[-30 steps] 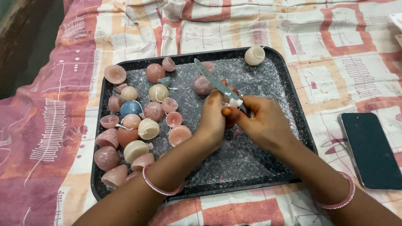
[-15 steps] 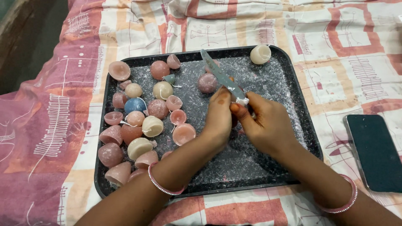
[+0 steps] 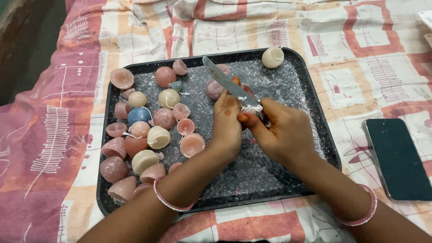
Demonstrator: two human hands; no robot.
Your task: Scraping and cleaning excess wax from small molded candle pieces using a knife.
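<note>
- Workpiece: a small reddish candle (image 3: 245, 92) sits over the middle of the tray, cupped in the left hand (image 3: 227, 123) and largely hidden by the fingers; its exact shape cannot be told.
- Tool: a knife (image 3: 227, 85) is gripped at the handle by the right hand (image 3: 281, 130), blade angled up and to the left, its base against the candle. White wax scrapings cling to the blade near the grip.
- Hand state: both hands are closed, the left around the candle, the right around the knife handle.
- Progress, judged: trimming of this piece appears under way, not finished.
- Tray (image 3: 315, 112): black, dusted all over with wax shavings, which suggests much scraping already done.
- Remaining stock: a cluster of pink, cream and one blue candle (image 3: 139, 115) lies on the tray's left side, several with wicks showing; whether these are trimmed cannot be told.
- One cream candle (image 3: 273, 57) stands apart at the far right corner.
- Surroundings: patterned bedsheet (image 3: 351, 58) beneath; a dark phone (image 3: 398, 157) lies to the right.
</note>
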